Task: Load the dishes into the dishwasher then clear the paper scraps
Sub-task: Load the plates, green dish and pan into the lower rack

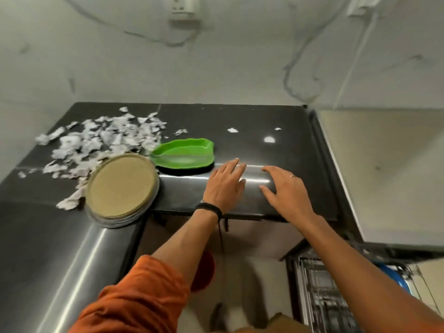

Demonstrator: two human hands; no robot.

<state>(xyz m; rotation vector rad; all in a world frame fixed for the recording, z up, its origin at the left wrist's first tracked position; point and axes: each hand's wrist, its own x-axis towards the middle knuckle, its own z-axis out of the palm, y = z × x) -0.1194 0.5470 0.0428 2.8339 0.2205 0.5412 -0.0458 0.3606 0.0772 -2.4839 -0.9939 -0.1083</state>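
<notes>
An orange sleeve (134, 296), creased and bunched, covers the left upper arm in the lower left of the frame and ends near the elbow. The left wrist wears a black band (209, 209) with a small metal bead at its edge; a thin dark cord (222, 239) hangs from it. A slim ring (292, 175) sits on a finger of the right grip (286, 191).

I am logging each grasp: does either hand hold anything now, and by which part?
Nothing is held. The left hand and the right hand are both open over the counter, touching neither the green dish nor the plate stack.
</notes>
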